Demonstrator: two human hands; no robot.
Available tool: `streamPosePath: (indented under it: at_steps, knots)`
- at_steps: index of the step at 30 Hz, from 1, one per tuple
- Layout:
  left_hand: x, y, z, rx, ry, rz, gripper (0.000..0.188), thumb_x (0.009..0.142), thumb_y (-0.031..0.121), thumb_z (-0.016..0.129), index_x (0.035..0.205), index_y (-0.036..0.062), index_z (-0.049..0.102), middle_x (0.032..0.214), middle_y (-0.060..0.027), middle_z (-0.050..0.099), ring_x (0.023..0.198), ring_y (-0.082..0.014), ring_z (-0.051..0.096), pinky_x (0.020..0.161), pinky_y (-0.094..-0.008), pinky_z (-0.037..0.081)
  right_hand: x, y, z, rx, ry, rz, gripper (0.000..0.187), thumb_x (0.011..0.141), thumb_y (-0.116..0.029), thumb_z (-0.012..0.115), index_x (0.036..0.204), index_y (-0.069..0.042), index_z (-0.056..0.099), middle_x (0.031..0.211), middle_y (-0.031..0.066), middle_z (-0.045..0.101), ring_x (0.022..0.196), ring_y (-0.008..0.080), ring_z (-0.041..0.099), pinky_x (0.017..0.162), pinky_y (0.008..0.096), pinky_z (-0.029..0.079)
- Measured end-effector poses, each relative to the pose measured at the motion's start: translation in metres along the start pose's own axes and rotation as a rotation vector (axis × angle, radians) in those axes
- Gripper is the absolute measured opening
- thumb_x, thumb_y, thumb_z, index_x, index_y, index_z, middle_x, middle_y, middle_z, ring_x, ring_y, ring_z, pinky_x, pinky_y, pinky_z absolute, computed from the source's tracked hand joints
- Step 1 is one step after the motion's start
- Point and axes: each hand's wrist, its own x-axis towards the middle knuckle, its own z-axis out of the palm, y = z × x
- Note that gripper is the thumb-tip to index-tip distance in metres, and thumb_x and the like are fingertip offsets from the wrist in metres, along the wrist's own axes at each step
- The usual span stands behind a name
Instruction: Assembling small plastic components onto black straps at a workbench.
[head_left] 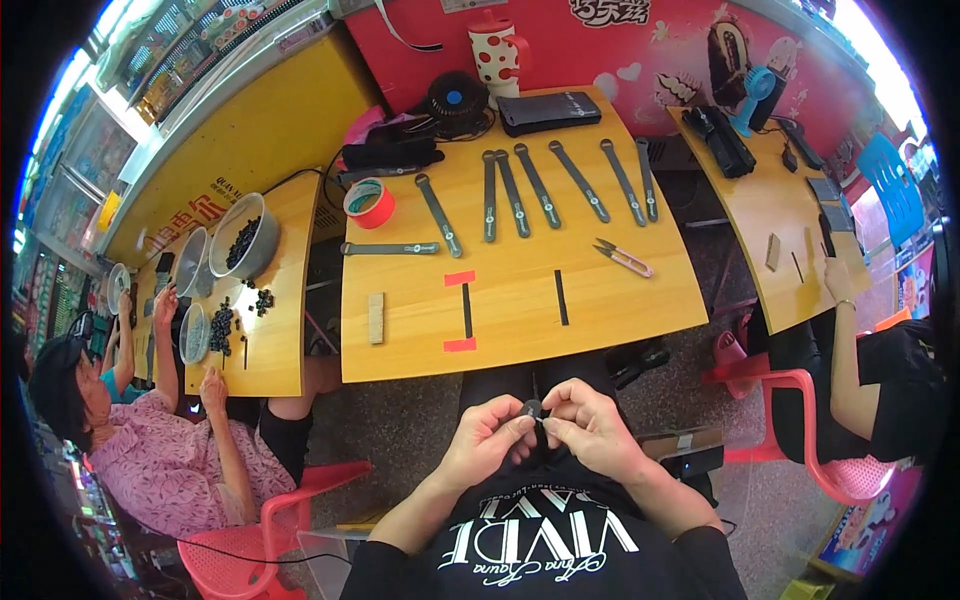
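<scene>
Left hand [490, 432] and right hand [594, 428] pinch one dark piece [532, 409] (fine handwork, apparently); next calls for steady alignment.

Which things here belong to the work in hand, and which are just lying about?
Probably the job:
small dark piece in the hands
grey straps
pink-handled snips
black strips
wooden block
red tape roll

Apparently just lying about:
black fan
spotted tumbler
dark pouch
</scene>
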Motion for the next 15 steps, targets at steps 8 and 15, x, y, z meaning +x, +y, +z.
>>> streamPosePath:
  at_steps: [8,15]
  knots:
    - [-0.003,-0.007,0.003,0.200,-0.122,0.136,0.015,0.093,0.006,0.058,0.079,-0.0001,0.059,0.056,0.0006,0.052,0.051,-0.0048,0.049,0.046,-0.0223,0.037,-0.013,-0.004,0.003,0.821,0.016,0.250,0.019,0.091,0.002,0.055,0.104,-0.007,0.045,0.074,0.0073,0.059,0.060,0.0084,0.053,0.046,0.0180,0.034]
    - [-0.003,-0.001,0.009,0.406,-0.071,0.266,0.004,0.091,0.003,0.060,0.092,-0.0008,0.059,0.067,-0.0056,0.061,0.059,-0.0114,0.061,0.053,-0.0242,0.047,-0.015,-0.004,0.001,0.189,0.066,0.080,0.020,0.091,0.000,0.056,0.111,-0.002,0.051,0.075,0.0075,0.066,0.056,0.0060,0.054,0.050,0.0172,0.043]
